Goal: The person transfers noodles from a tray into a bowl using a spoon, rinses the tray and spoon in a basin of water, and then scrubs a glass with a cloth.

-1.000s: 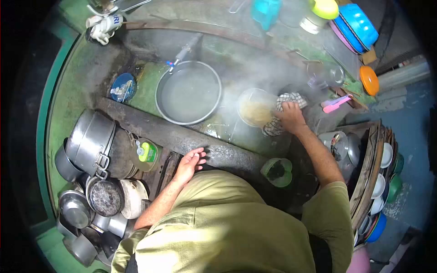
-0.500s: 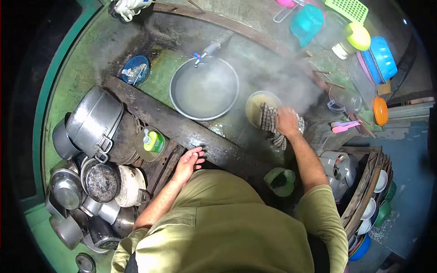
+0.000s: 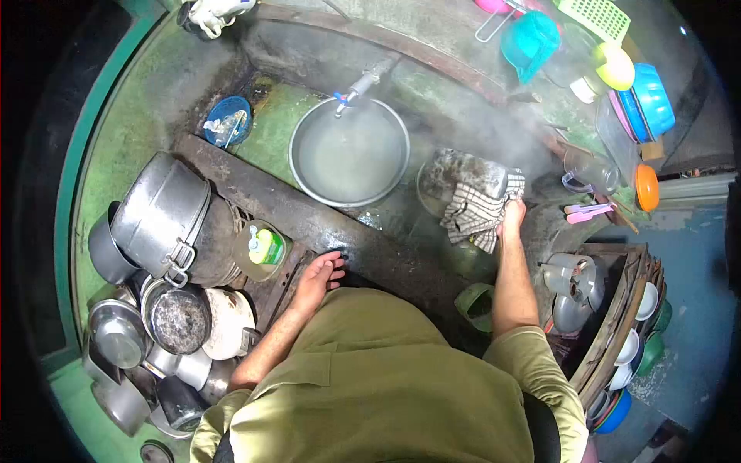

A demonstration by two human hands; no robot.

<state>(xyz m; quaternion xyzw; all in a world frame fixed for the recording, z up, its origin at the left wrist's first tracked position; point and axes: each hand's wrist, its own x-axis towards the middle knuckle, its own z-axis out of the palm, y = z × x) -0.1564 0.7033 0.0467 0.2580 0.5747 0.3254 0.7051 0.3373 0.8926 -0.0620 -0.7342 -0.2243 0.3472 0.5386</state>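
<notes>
My right hand [image 3: 512,218] grips a black-and-white checkered cloth [image 3: 472,212] against the side of a soot-stained metal pot [image 3: 465,171]. Tipped on its side, the pot shows its blackened outside to me, while its mouth is hidden. Its left end overlaps a round rim [image 3: 422,190] in the basin area. Steam hangs around and above it. My left hand [image 3: 319,279] holds nothing, its fingers loosely bent and apart, beside the dark ledge [image 3: 297,204] in front of my body.
A large metal basin [image 3: 292,166] of cloudy water sits under a tap [image 3: 359,89]. Stacked pots [image 3: 158,224] and a dish soap bottle [image 3: 266,246] are at left. A blue basket [image 3: 228,122] stands at the far left, a green container [image 3: 474,307] near my right forearm, a dish rack [image 3: 610,332] at right.
My right hand has turned and moved slightly right with the cloth. The pot has tipped so its sooty outside shows where a pale interior was visible. My left hand has barely moved.
</notes>
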